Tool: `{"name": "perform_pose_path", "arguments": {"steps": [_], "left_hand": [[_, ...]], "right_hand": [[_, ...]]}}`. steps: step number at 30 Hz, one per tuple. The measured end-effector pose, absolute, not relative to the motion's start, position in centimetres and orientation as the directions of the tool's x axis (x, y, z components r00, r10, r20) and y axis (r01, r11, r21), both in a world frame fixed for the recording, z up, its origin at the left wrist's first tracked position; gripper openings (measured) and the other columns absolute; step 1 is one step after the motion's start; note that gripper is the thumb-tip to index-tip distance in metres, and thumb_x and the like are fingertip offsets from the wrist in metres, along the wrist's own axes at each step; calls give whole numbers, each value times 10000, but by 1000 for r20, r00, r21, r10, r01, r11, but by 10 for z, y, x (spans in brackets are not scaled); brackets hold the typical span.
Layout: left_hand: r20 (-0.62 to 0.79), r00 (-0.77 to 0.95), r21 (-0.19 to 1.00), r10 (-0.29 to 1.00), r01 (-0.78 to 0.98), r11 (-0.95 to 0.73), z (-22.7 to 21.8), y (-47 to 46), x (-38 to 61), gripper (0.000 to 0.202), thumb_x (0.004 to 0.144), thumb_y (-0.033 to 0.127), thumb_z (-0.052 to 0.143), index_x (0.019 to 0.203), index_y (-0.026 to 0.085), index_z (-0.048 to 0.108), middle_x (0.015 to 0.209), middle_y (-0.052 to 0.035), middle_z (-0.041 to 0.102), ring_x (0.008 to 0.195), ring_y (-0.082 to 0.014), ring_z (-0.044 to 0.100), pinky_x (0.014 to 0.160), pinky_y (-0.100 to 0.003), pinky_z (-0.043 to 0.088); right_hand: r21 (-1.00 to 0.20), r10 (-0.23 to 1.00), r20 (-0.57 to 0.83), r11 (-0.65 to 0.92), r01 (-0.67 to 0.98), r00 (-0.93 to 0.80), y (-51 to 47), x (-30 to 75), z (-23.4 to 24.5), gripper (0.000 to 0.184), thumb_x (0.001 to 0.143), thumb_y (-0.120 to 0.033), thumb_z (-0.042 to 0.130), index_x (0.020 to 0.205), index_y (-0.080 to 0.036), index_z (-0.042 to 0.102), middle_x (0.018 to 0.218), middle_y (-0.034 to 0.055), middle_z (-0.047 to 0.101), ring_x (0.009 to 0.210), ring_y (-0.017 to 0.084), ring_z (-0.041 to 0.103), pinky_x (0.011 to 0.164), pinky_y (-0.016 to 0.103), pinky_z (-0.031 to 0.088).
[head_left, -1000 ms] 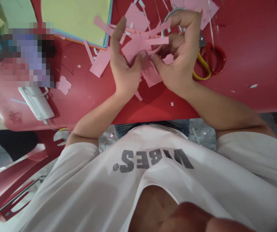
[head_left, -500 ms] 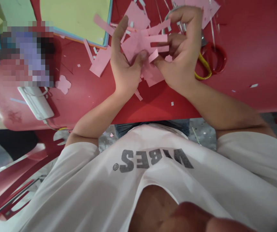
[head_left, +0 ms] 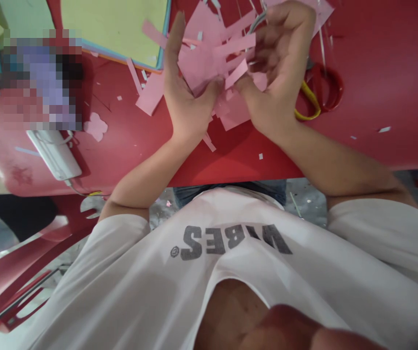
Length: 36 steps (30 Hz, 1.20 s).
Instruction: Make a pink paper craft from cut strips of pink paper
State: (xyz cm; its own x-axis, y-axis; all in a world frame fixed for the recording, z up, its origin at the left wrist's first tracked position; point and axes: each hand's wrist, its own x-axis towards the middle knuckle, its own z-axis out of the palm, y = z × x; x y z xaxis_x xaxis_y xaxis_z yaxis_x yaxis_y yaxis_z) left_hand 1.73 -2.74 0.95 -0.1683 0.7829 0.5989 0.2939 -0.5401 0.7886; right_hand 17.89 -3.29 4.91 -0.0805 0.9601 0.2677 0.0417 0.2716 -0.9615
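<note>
My left hand [head_left: 190, 97] grips a fringed piece of pink paper [head_left: 199, 63], its thumb pressed on the front. The index finger stretches up along the paper's left side, and the other fingers are hidden behind it. Several cut strips fan out from the paper toward my right hand [head_left: 281, 73]. Its thumb touches one folded strip [head_left: 237, 74], while its curled fingers are at the ends of other strips. More pink paper [head_left: 234, 114] lies under both hands. Scissors with red and yellow handles [head_left: 327, 87] rest just right of my right hand, partly covered by it.
A stack of coloured sheets [head_left: 114, 29], yellow on top, lies at the back left. On the red table [head_left: 376, 87] are small paper scraps, a pink flower-shaped cutout [head_left: 95, 127] and a white power bank [head_left: 57, 158] with a cable. A blurred-out patch covers something at the left.
My right hand has shifted slightly up and right, its thumb staying by the folded strip. The fringed paper has turned a little, and my left index finger has moved left and up.
</note>
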Motion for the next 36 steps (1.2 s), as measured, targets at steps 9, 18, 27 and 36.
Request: {"name": "perform_pose_path", "arguments": {"steps": [9, 18, 27, 36], "left_hand": [[734, -175, 668, 656, 354, -654, -5, -13, 9, 762, 754, 579, 593, 1416, 282, 360, 1454, -14, 429, 1395, -236, 362, 1259, -335, 241], [583, -188, 806, 791, 256, -533, 21, -32, 21, 701, 727, 679, 658, 1336, 448, 397, 1429, 75, 462, 1470, -240, 304, 1302, -395, 191], [510, -211, 859, 834, 186, -478, -35, -7, 13, 1120, 511, 1005, 526, 1419, 412, 247, 1550, 91, 324, 1501, -216, 212, 1229, -336, 304], [516, -115, 853, 849, 163, -496, -4, -19, 17, 1026, 591, 894, 649, 1413, 433, 245, 1578, 150, 263, 1539, -221, 91, 1276, -320, 243]], "right_hand": [[-930, 938, 346, 338, -145, -31, -21, 172, 17, 549, 642, -289, 561, 1159, -317, 379, 1231, -31, 370, 772, 42, 547, 522, 206, 472], [-929, 930, 364, 359, -88, -45, -26, 172, 25, 527, 675, -287, 649, 1137, -273, 396, 1186, -20, 406, 796, 47, 536, 508, 157, 496], [-902, 906, 424, 422, 91, -4, -31, 175, 39, 514, 730, -454, 699, 1101, -359, 357, 1165, -19, 390, 718, 71, 594, 555, 257, 538], [-914, 919, 389, 394, 97, -61, -29, 182, 38, 487, 717, -322, 695, 1109, -381, 413, 1158, -28, 460, 728, 103, 574, 541, 264, 497]]}}
